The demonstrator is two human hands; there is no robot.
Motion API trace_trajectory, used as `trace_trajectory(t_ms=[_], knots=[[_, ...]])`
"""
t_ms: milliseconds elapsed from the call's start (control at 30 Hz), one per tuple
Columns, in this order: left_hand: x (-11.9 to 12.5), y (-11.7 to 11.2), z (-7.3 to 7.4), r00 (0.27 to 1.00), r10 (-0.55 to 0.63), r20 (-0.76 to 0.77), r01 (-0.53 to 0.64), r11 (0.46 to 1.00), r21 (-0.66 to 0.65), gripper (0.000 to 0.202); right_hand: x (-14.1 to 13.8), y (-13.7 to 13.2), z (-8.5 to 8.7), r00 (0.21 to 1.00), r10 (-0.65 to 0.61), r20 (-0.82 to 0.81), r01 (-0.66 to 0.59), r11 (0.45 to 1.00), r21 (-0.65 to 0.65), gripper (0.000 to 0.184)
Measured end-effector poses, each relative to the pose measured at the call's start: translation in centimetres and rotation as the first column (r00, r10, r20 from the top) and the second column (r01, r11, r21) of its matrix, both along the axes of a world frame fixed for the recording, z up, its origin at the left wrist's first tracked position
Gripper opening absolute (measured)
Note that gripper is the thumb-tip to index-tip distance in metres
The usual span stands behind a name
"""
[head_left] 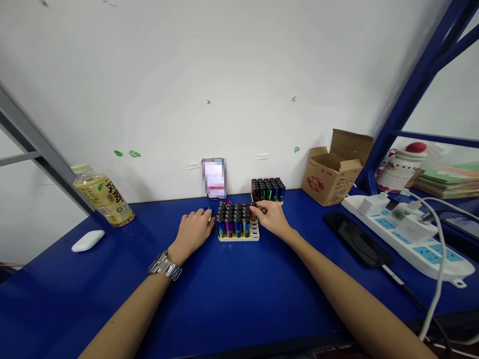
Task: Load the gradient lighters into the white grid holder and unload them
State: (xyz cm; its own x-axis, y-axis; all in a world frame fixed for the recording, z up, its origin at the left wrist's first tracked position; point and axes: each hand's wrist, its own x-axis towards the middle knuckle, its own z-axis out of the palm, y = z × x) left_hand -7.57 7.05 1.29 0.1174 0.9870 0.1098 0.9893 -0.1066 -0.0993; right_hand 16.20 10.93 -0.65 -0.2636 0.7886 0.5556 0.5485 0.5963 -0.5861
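A cream tray (255, 232) stands on the blue table (239, 289), nearly full of upright colourful lighters (235, 219) with black caps. My left hand (194, 228) rests just left of the tray, fingers curled over small objects, one blue, that I cannot make out. My right hand (271, 217) is at the tray's right side, fingertips pinching a lighter at the tray's right edge. A second full tray of lighters (268, 190) stands behind, by the wall. A loose pink lighter (228, 201) lies behind the near tray.
A yellow drink bottle (102, 195) and a white mouse (88, 240) sit at the left. A small card (214, 177) leans on the wall. At the right are an open cardboard box (333, 172), a black phone (357, 239), a white power strip (411, 234) and cables.
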Motion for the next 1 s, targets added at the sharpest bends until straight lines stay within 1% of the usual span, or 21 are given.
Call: trace_trajectory(t_ms=[100,167,233,333,400,533,667,867,1000], knots=[[-0.2,-0.2,0.1,0.994,0.110,0.006,-0.110,0.994,0.019,0.031,0.1,-0.4,0.1,0.999,-0.027,0.017,0.028,0.997,-0.065,0.043],[-0.3,-0.1,-0.2,0.983,0.181,0.030,-0.183,0.983,0.037,0.031,0.2,-0.6,0.1,1.000,-0.025,0.008,0.026,0.996,-0.089,0.043],[-0.4,0.1,-0.7,0.975,0.220,0.023,-0.221,0.974,0.046,0.032,0.3,-0.7,0.1,0.999,-0.030,-0.024,0.027,0.995,-0.100,0.041],[-0.6,0.4,-1.4,0.977,0.213,-0.019,-0.212,0.977,0.031,0.028,0.3,-0.7,0.1,0.997,-0.052,-0.060,0.046,0.994,-0.096,0.036],[-0.8,0.6,-1.5,0.979,0.203,-0.025,-0.202,0.979,0.022,0.025,0.2,-0.8,0.2,0.995,-0.072,-0.075,0.066,0.995,-0.080,0.034],[-1.3,0.6,-1.3,0.983,0.181,-0.015,-0.181,0.983,0.017,0.023,-0.3,-1.1,0.4,0.989,-0.078,-0.127,0.082,0.996,0.026,0.029],[-1.1,0.4,-1.2,0.985,0.171,-0.023,-0.170,0.985,0.021,0.024,-0.8,-1.6,0.6,0.990,-0.090,-0.113,0.103,0.987,0.123,0.025],[-0.7,-0.1,-1.1,0.982,0.188,-0.013,-0.186,0.979,0.080,0.035,-0.9,-1.7,0.8,0.975,-0.166,-0.150,0.192,0.966,0.176,0.024],[-0.9,-0.2,-0.9,0.983,0.183,0.003,-0.183,0.978,0.099,0.037,-0.9,-1.9,1.0,0.986,-0.131,-0.105,0.151,0.963,0.221,0.024]])
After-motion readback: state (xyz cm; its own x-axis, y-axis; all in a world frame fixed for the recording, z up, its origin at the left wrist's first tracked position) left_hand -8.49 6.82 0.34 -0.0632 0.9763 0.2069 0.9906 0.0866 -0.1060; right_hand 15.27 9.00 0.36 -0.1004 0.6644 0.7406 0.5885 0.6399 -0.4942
